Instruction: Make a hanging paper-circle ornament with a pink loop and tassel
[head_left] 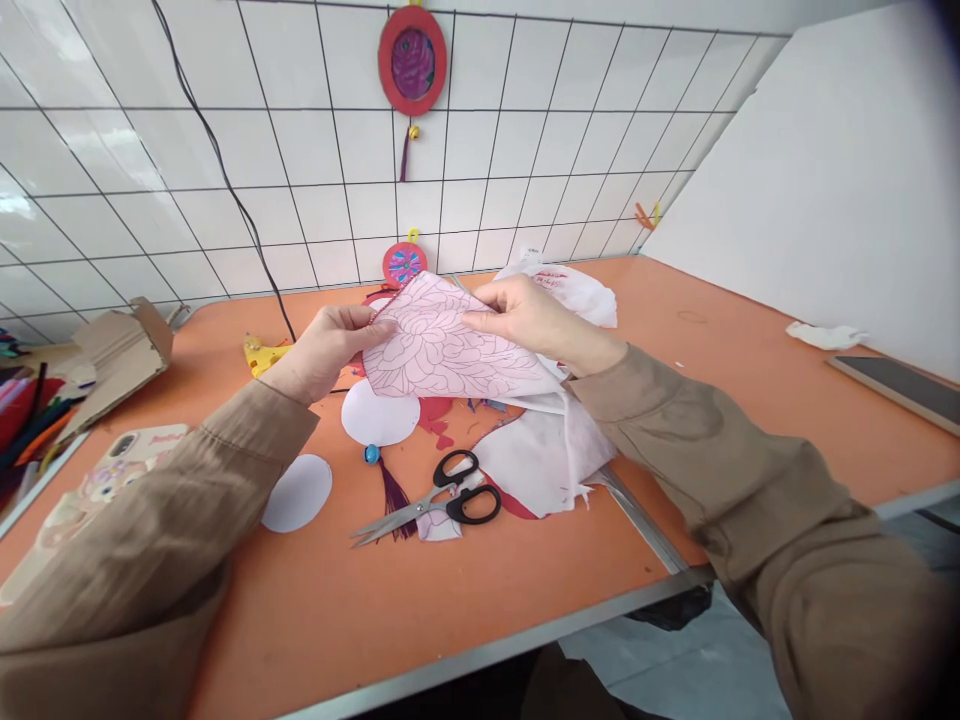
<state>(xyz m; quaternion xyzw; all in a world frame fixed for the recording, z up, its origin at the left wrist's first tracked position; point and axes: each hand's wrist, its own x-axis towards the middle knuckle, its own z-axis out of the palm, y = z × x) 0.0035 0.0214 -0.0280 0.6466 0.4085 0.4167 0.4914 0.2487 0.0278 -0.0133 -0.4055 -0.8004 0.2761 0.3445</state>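
A pink flower-patterned sheet (442, 345) was pinched at its left edge by the left hand (330, 345), fingers closed on the paper, and gripped at its upper right edge by the right hand (525, 315), thumb and fingers closed over it. The sheet was held tilted just above the orange table (375, 620), near the middle of the work area. Directly below the sheet a white paper circle (379, 415) was seen, partly covered by it, with red paper scraps (435, 415) just beside it. A second white circle (298, 492) lay nearer the left sleeve. Black-handled scissors (442, 498) were lying flat, blades pointing left, with a blue bead and dark tassel (384, 482) close to the blades. White cut paper pieces (536, 460) were spread under the right forearm. A phone in a patterned case (97, 485) was seen at the left, partly hidden by the sleeve, and a torn cardboard box (124, 350) behind it. A round red ornament (405, 263) stood against the tiled wall, another red ornament (412, 60) hung higher on the wire grid. A dark tablet (900, 385) lay at the far right.
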